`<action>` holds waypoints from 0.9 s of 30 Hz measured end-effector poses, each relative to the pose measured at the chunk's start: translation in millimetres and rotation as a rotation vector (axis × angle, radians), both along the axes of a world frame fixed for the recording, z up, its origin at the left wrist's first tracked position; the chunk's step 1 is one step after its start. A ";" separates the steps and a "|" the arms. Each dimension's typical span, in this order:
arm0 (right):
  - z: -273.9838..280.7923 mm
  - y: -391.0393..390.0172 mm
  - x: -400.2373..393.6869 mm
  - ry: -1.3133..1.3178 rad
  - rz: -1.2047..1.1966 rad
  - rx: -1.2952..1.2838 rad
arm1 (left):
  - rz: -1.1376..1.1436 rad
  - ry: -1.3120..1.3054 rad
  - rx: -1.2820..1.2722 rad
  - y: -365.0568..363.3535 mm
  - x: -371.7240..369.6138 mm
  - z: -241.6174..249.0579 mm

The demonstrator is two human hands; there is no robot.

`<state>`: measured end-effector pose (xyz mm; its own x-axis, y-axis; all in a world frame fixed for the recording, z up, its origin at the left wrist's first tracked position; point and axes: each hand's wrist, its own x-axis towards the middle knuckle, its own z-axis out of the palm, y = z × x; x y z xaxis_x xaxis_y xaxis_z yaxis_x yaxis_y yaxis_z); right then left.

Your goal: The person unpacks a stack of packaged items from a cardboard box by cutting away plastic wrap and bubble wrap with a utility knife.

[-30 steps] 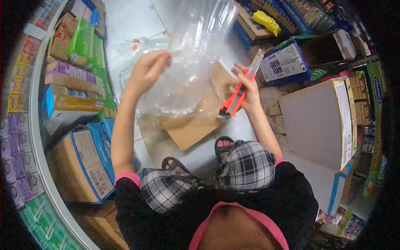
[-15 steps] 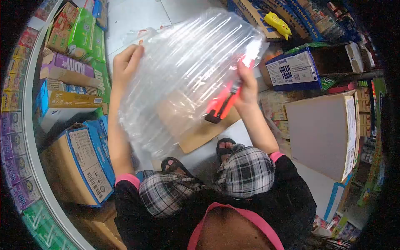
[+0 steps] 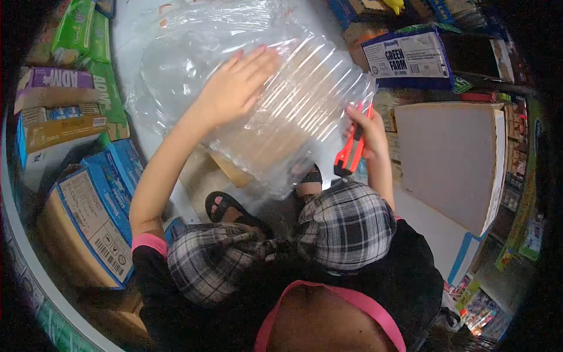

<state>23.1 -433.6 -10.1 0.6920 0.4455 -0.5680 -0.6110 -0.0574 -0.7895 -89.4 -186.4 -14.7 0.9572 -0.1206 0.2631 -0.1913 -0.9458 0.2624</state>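
Note:
A clear plastic wrap with ribbed folds [image 3: 311,76] spreads over a brown cardboard piece [image 3: 234,171] on the floor in front of my feet. My left hand [image 3: 243,82] lies flat on the plastic with its fingers stretched out. At the right edge of the plastic, my right hand [image 3: 370,132] grips a red and black box cutter [image 3: 350,151]. Whether its fingers also pinch the plastic edge is hard to tell.
Opened cartons, among them a blue-edged box [image 3: 94,223] and a purple box [image 3: 58,82], line the left. A Green Farm box [image 3: 407,56] and a large grey-white box [image 3: 448,164] stand at the right. Sandalled feet [image 3: 226,208] are below the plastic.
The plastic has come down from a raised position onto the cardboard. My left hand has let go of its edge and moved right onto its surface. My right hand has shifted slightly right and down with the cutter.

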 end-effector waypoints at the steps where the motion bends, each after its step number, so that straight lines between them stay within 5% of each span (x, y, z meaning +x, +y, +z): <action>1: -2.5 -4.5 6.5 -0.042 0.037 -0.045 | 0.002 -0.001 -0.006 -3.1 -2.2 -9.8; 3: -4.6 -3.8 19.3 -0.082 0.080 -0.094 | 0.032 0.071 -0.263 -5.3 -7.8 -26.2; 7: -17.9 14.1 55.9 -0.328 0.163 -0.269 | 0.026 0.068 -0.281 7.3 -4.4 -30.7; 9: -23.7 21.5 77.5 -0.478 0.162 -0.300 | 0.233 0.050 0.333 2.6 -6.6 -23.2; 11: -14.5 29.4 84.8 -0.894 0.205 -0.462 | 0.264 0.059 0.302 -3.1 -8.8 -23.3; 13: 8.1 39.8 61.0 -0.980 0.159 -0.410 | 0.301 0.068 0.275 -2.5 -9.5 -26.2; 14: 20.2 41.7 42.9 -1.059 0.097 -0.368 | 0.303 0.052 0.197 -2.6 -9.1 -29.4; 16: 26.3 38.3 25.0 -1.067 0.370 -0.328 | 0.298 0.036 0.117 -1.5 -7.4 -35.1; 17: 39.9 47.5 4.5 -0.704 0.451 -0.168 | 0.298 0.016 0.041 -1.2 -7.3 -37.9; 21: 35.3 72.4 -5.9 -0.555 0.847 -0.200 | 0.227 0.005 -0.263 4.8 -6.4 -45.4; 22: 36.6 76.1 -7.0 -0.730 0.935 -0.264 | 0.229 0.005 -0.263 8.8 -6.2 -46.3; 24: 36.1 79.5 -6.8 -0.906 1.017 -0.329 | 0.135 0.005 -0.646 15.2 -6.5 -47.2; 27: 34.5 80.7 -6.1 -1.104 1.158 -0.437 | 0.123 0.005 -0.643 16.2 -7.0 -45.5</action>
<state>17.1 -352.9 24.3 0.2570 0.9271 -0.2729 0.7179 -0.3722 -0.5883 -96.4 -170.2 -60.2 0.9554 0.1694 0.2419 -0.0894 -0.6146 0.7837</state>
